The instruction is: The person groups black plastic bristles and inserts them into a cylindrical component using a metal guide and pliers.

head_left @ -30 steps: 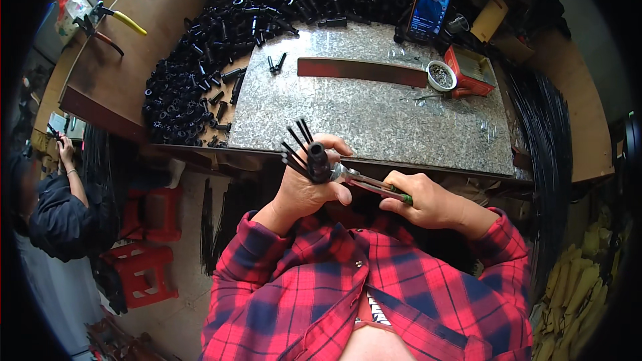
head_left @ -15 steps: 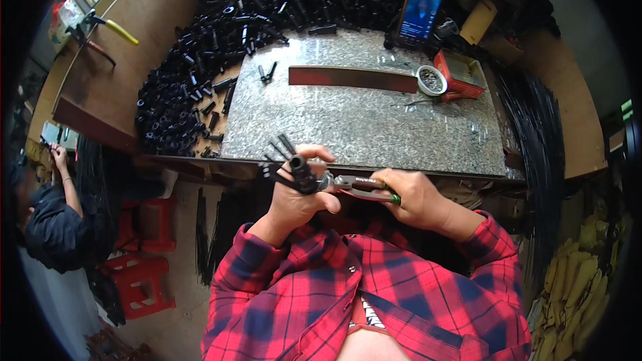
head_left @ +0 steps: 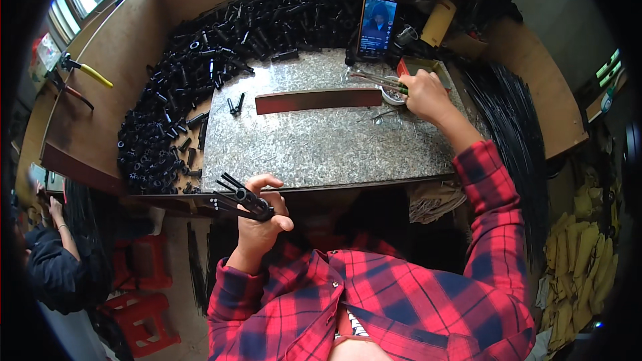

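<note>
My left hand (head_left: 253, 235), below the table's near edge, is closed on a black tubular part (head_left: 246, 199). Several thin black rods (head_left: 227, 182) fan out to its left, partly hidden where they meet the part. Reaching over the table, my right hand (head_left: 428, 97) grips slim pliers (head_left: 371, 80) with green on the handles. Their jaws point left, and the metal passes over or just beside a small white bowl (head_left: 394, 98) of tiny metal pieces. The open red box (head_left: 402, 67) behind is partly covered by my right hand.
A speckled stone slab (head_left: 314, 140) carries a curved dark strip (head_left: 317, 100). Black tubular parts (head_left: 227, 33) are heaped behind and left. A phone (head_left: 378, 27) stands at the back. Long black rods (head_left: 511, 107) lie right. Another person (head_left: 63, 257) works at far left, near red stools (head_left: 140, 321).
My right hand has carried the pliers away from the black part, up and right to the white bowl. My left hand still holds the part, now apart from the pliers. The view has shifted.
</note>
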